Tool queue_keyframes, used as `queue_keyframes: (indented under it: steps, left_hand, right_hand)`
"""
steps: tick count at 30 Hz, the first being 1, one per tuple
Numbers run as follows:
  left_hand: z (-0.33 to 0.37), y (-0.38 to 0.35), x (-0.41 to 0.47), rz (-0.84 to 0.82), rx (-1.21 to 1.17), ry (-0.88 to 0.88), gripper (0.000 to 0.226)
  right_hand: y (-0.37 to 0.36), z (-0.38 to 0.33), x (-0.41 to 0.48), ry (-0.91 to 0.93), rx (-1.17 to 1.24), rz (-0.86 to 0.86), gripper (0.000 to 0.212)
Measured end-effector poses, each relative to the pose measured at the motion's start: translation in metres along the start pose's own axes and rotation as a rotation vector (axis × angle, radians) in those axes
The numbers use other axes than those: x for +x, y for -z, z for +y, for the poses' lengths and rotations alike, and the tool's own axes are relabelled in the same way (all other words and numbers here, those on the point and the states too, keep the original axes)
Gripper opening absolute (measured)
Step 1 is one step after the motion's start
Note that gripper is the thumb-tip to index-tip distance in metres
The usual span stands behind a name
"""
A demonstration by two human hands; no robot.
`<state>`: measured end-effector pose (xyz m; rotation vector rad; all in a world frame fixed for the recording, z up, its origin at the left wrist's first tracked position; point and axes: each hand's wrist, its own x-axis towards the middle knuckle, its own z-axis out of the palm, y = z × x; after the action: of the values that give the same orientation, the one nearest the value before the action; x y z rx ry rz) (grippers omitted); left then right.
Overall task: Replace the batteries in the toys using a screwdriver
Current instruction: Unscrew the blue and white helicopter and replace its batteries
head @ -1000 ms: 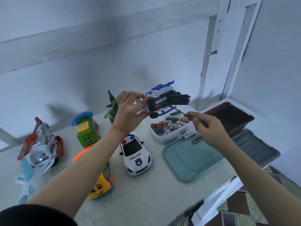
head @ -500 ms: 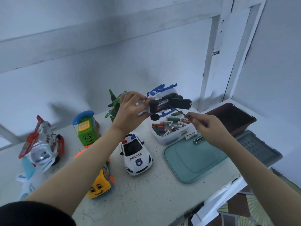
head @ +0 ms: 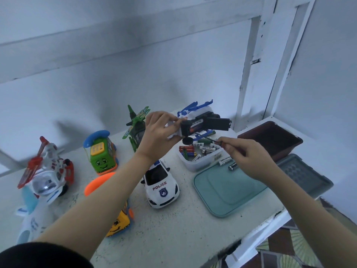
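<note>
The left hand is raised above the worktop, its fingers curled round the white body of an upturned toy helicopter. The toy's black underside faces the camera, and a white-labelled battery lies in the open compartment. It hangs over the far rim of the clear tub, with the wall close behind.

The right hand is lower and to the right, above the far corner of the teal lid. Its thumb and fingers pinch the handle of a thin screwdriver, whose dark shaft slants up and left to the toy's underside (whether the tip is seated there is too small to tell).

The tub holds a heap of loose batteries. Two more batteries lie on the lid just beside the tub. A brown tray and a grey slotted tray crowd the right-hand end.

A police car stands just left of the lid, under the left forearm. A green bus toy, a green plane, a red-and-white helicopter and a yellow toy fill the left side. Bare speckled worktop runs from the car and lid to the near edge, which cuts diagonally across the lower right.
</note>
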<state>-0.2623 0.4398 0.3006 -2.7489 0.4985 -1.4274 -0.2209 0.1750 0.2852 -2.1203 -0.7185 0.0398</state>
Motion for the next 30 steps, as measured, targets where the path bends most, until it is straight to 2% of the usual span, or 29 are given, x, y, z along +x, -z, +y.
queue_keyframes:
  steps: [8,12,20,27,30]
  left_hand:
    - [0.001,-0.002,0.0,0.046,0.0,0.065,0.028]
    - [0.007,-0.004,0.003,0.071,0.033,0.132,0.029]
    - [0.013,-0.009,0.005,0.063,0.113,0.116,0.029]
    - [0.003,-0.007,-0.005,0.033,0.16,0.079,0.028]
    - [0.001,-0.003,-0.005,0.029,0.172,0.061,0.026]
  right_hand:
    - [-0.005,-0.025,-0.007,0.029,-0.101,0.036,0.026]
    - [-0.02,-0.046,-0.014,0.098,-0.126,-0.008,0.022]
    - [-0.051,-0.065,-0.026,-0.027,0.095,0.074,0.008]
    - [-0.038,-0.053,-0.029,-0.189,0.055,0.065,0.014]
    - [-0.028,-0.048,-0.027,-0.205,-0.013,0.056,0.015]
